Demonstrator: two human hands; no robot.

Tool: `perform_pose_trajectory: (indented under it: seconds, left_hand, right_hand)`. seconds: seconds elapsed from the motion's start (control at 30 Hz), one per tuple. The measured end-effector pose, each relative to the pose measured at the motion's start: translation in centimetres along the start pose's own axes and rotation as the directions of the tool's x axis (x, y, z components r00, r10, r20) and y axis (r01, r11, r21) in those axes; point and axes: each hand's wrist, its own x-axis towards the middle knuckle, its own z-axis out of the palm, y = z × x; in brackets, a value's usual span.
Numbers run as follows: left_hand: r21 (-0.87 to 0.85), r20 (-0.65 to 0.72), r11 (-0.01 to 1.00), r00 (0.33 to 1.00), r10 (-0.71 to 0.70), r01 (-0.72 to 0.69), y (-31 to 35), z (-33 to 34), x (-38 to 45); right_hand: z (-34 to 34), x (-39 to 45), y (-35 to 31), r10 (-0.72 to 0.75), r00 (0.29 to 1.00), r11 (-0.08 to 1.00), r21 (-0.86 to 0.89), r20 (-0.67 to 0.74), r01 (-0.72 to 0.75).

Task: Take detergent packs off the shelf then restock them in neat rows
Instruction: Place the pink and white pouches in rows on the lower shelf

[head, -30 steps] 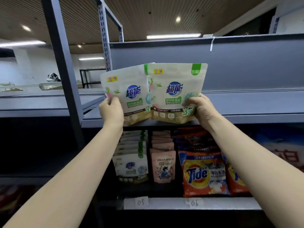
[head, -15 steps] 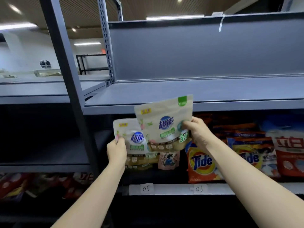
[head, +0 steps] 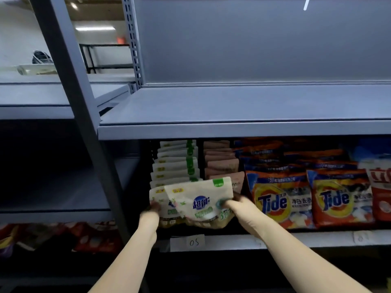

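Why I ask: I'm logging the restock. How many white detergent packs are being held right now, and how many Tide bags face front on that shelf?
White detergent packs, held: 2
Tide bags, facing front: 2
Total: 4

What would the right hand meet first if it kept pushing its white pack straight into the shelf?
Probably the row of white packs standing behind it: the right hand holds its white pack at that row's front. The pink packs stand just right of that line. Motion blur makes depth uncertain.
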Motion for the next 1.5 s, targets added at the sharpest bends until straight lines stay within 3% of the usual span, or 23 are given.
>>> perform_pose_trajectory:
  seconds: [0.1,0.27,0.47,0.6,0.7,0.77,0.83,0.9,1.0,1.13,1.27,1.33,1.5]
  left_hand:
    - [0.013,0.089,1.0,0.996,-0.001,0.0,-0.7,0.0,3.2]
    - [-0.049,0.119,0.997,0.991,0.059,-0.054,-0.1,0.3,3.4]
    - [-0.108,0.069,0.994,0.998,0.01,-0.002,-1.0,-0.4,5.0]
    - [-0.089,-0.034,0.996,0.999,-0.035,0.031,-1.9,-1.1,6.4]
    - [0.087,-0.142,0.996,0.99,-0.007,0.02,-2.3,-1.7,4.7]
    - [0.417,-0.135,0.906,0.982,0.134,-0.066,-2.1,-2.1,3.0]
    - [0.354,-0.133,0.934,0.985,0.107,-0.054,-2.7,-2.4,2.2]
    - [0.482,-0.059,0.87,0.987,0.149,-0.103,-3.4,-2.3,1.8]
    - [0.492,0.144,0.849,0.98,0.137,-0.191,-4.0,-1.5,1.6]
    - [0.482,0.132,0.844,0.972,0.193,-0.233,-4.2,-1.3,1.6]
    - [0.637,0.096,0.72,0.955,0.281,-0.276,-5.2,-1.7,2.0]
    - [0.67,0.098,0.672,0.935,0.342,-0.316,-5.1,-1.9,2.0]
    - [0.666,0.135,0.692,0.957,0.257,-0.279,-4.5,-1.9,2.9]
  right_hand:
    - [1.3,0.9,1.9,0.091,0.996,0.995,0.034,0.004,-0.091]
    - [4.1,1.4,3.6,0.115,0.993,0.984,0.137,-0.021,-0.111]
    - [7.5,2.6,4.0,0.067,0.997,0.99,0.124,-0.034,-0.063]
    - [8.3,3.6,4.3,0.05,0.999,0.999,-0.001,-0.008,-0.05]
    - [8.1,3.8,4.5,0.003,0.999,0.999,-0.053,-0.033,-0.005]
    - [8.1,3.8,4.8,-0.029,0.997,0.996,-0.087,-0.066,0.023]
    - [8.3,4.1,5.5,-0.049,0.994,0.989,-0.142,-0.099,0.034]
    - [8.8,4.3,5.9,-0.057,0.991,0.982,-0.188,-0.118,0.033]
    - [9.5,4.6,6.3,-0.055,0.991,0.979,-0.203,-0.119,0.03]
    - [9.2,4.5,6.4,-0.03,0.996,0.961,-0.275,-0.082,0.006]
    - [8.6,4.1,6.1,0.006,0.997,0.962,-0.274,0.079,0.016]
    - [8.6,4.2,6.2,-0.003,0.996,0.957,-0.288,0.085,0.027]
    - [8.6,4.4,6.1,-0.016,0.999,0.932,-0.362,0.044,0.031]
